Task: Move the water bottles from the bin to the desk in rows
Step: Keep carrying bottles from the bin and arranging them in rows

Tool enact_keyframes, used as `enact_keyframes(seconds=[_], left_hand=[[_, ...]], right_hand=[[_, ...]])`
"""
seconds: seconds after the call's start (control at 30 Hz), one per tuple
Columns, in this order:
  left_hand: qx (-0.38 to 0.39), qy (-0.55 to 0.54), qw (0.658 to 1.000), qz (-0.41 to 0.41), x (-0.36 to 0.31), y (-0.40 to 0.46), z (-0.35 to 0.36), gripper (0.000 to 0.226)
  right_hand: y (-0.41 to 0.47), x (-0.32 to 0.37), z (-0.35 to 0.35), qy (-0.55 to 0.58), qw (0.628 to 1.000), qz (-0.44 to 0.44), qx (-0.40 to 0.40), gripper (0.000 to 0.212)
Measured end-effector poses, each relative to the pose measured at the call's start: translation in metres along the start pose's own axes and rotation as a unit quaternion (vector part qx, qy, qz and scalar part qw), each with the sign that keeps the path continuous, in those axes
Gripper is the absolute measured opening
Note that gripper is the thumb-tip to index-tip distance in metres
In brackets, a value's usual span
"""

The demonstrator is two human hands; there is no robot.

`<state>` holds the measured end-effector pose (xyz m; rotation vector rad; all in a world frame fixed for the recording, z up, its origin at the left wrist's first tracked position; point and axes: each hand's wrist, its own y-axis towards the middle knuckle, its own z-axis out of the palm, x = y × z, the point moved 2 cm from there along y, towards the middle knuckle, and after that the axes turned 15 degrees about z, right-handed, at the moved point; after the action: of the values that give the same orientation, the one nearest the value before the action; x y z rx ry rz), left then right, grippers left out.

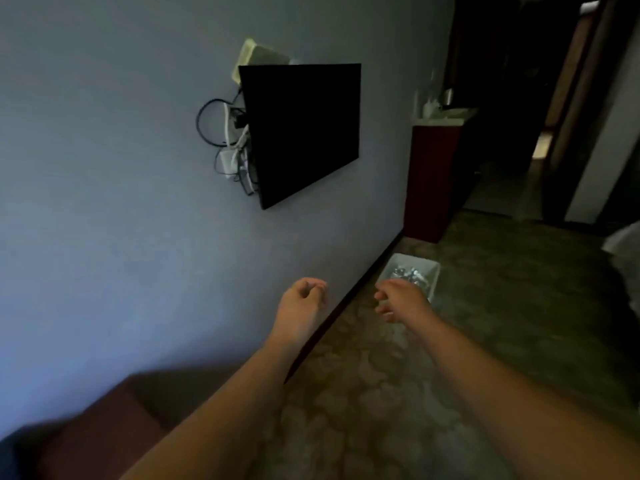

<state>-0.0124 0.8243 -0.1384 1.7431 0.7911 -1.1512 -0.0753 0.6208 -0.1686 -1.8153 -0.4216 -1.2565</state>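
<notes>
bottles: clear water bottles [409, 274] lying jumbled in the bin, count unreadable in dim blur
bin: white plastic bin [432, 271] on the patterned carpet [363, 393], just beside the wall skirting
step: reach toward the bin, nothing picked yet
right hand [401, 299]: over the bin's near edge, fingers loosely spread, holding nothing
left hand [304, 299]: in front of the wall, left of the bin, fingers loosely curled, empty
next: likely needs a lower reach, then a wrap round one bottle body
bench: brown surface [100, 427] at lower left may be it, can't confirm
surroundings: wall TV [301, 133] with cables [228, 140], red cabinet [433, 178] further along the wall
</notes>
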Motion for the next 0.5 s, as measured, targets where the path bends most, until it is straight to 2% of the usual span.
enact_keyframes(seconds=[0.23,0.5], left_hand=[[0.032,-0.022,0.999,0.004,-0.006,0.105,0.151,0.022],[0.090,-0.040,0.995,0.007,0.019,0.202,0.270,0.022]], right_hand=[[0.094,0.052,-0.148,0.033,0.996,-0.007,-0.077,0.016],[0.177,0.063,-0.246,0.081,0.988,0.013,-0.131,0.019]])
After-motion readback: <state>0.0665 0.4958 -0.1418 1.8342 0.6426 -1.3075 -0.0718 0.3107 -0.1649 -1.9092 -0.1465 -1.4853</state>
